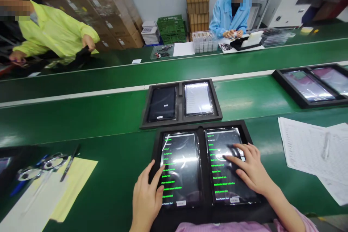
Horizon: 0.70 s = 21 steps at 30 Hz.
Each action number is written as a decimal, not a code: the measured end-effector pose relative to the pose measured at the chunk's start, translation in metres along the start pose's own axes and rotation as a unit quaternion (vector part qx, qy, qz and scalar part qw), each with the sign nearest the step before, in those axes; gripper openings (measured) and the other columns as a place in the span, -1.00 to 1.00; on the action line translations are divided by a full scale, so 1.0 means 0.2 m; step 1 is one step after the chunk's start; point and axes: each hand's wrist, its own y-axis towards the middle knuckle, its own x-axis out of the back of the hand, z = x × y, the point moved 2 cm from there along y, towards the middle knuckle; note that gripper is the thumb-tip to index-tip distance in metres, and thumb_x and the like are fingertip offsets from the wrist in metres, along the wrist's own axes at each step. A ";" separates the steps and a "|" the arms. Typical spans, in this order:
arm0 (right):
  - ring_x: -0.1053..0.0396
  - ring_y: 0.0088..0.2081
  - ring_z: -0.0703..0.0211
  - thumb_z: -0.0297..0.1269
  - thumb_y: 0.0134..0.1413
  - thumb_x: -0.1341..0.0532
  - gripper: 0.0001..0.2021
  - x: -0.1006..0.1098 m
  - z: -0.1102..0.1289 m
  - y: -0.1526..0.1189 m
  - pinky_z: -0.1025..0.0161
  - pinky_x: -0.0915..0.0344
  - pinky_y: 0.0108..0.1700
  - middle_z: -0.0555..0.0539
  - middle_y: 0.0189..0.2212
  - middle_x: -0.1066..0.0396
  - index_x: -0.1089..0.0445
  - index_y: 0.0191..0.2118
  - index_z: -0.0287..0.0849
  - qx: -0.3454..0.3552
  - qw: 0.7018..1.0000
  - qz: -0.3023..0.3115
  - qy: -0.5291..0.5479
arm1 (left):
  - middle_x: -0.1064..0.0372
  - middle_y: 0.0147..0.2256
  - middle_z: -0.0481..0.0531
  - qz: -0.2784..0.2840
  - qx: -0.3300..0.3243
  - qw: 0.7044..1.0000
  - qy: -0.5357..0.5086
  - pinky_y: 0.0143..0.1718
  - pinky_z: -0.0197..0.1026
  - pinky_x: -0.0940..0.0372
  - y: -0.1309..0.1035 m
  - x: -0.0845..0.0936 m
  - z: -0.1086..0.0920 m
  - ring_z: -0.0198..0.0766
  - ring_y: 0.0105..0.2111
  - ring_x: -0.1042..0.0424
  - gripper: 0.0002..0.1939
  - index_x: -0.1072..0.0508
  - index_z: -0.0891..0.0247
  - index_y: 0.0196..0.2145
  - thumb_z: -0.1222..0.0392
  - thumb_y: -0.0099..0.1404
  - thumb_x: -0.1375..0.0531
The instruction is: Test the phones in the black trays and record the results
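Two tablets lie side by side in a black foam tray (205,188) right in front of me, both showing a list of green text lines on a dark screen. My left hand (146,192) rests at the left edge of the left tablet (185,174), fingers spread, fingertips by its screen edge. Over the right tablet (225,174) reaches my right hand (251,168), fingers apart, the index fingertip at or just above the list. I cannot tell whether it touches the glass. Neither hand grips anything.
Another foam tray (179,112) with two tablets sits just beyond; a further tray (307,103) stands at right. Paper sheets (304,148) lie right. Left are yellow paper (78,177), a pen (70,163) and scissors-like metal tools (54,162). Two people work across the green bench.
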 end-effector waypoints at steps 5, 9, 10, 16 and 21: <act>-0.10 0.17 -0.23 0.09 0.42 0.09 -0.53 -0.02 0.03 0.02 -0.26 0.11 0.21 -0.24 0.25 -0.07 -0.42 0.16 0.08 0.052 0.996 0.052 -0.044 | -0.20 0.20 0.25 0.016 -0.005 1.000 0.018 -0.17 -0.02 -0.30 0.00 -0.01 0.00 0.09 0.06 -0.31 -0.52 -0.49 0.12 0.10 -0.01 0.46 0.10; -0.11 0.16 -0.22 0.14 0.40 0.06 -0.52 -0.02 0.04 0.03 -0.24 0.11 0.20 -0.27 0.23 -0.09 -0.42 0.14 0.07 0.065 0.995 0.055 -0.042 | -0.17 0.22 0.29 0.026 -0.015 0.999 0.037 -0.19 -0.01 -0.30 0.01 -0.02 -0.02 0.11 0.07 -0.30 -0.47 -0.48 0.12 0.12 -0.10 0.47 0.13; -0.13 0.15 -0.21 0.15 0.38 0.03 -0.54 -0.02 0.04 0.04 -0.24 0.12 0.20 -0.26 0.22 -0.11 -0.44 0.12 0.08 0.064 0.996 0.053 -0.043 | -0.17 0.22 0.28 0.030 -0.016 0.999 0.042 -0.18 -0.01 -0.29 0.01 -0.02 -0.02 0.11 0.07 -0.30 -0.48 -0.48 0.10 0.11 -0.10 0.47 0.12; -0.17 0.11 -0.16 0.03 0.40 0.00 -0.60 0.02 0.04 0.03 -0.20 0.10 0.22 -0.22 0.18 -0.18 -0.40 0.14 0.04 0.067 0.997 -0.005 -0.043 | -0.12 0.26 0.31 0.023 0.008 0.999 0.029 -0.06 0.07 -0.29 0.00 -0.02 -0.02 0.11 0.13 -0.27 -0.44 -0.40 0.17 0.20 -0.11 0.48 0.14; -0.19 0.05 -0.15 -0.09 0.40 0.03 -0.64 0.00 -0.12 0.06 -0.14 -0.10 0.11 -0.22 0.08 -0.23 -0.44 0.04 -0.04 -0.045 0.997 -0.039 -0.040 | -0.26 0.18 0.24 0.047 -0.019 0.998 -0.033 0.06 0.06 -0.28 0.16 -0.04 -0.01 0.02 0.13 -0.30 -0.49 -0.35 0.19 0.22 -0.04 0.49 0.11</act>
